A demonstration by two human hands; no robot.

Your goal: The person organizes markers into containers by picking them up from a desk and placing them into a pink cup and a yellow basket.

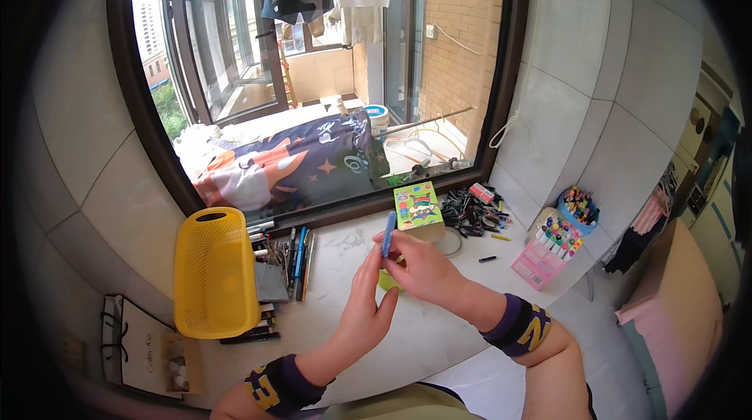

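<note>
Both hands meet over the middle of the white marbled countertop [411, 326]. Between the fingertips of my right hand [426, 264] is a slim blue stick-like object [388, 233], held upright; it may be a crayon or marker. My left hand [371, 294] has its fingers extended flat against the lower end of that object, thumb apart; whether it also grips cannot be told. Under the hands a yellow-green round item [389, 282] shows in part. Just beyond them stands a green box with a cartoon picture [418, 205].
A yellow plastic basket [216, 279] and assorted pens [301, 264] lie left. Beyond on the right are a heap of dark pens or caps [474, 211], a small dark piece [487, 258], a pink marker box [539, 264] and a blue pencil container [578, 208]. The window frame [352, 205] borders the counter.
</note>
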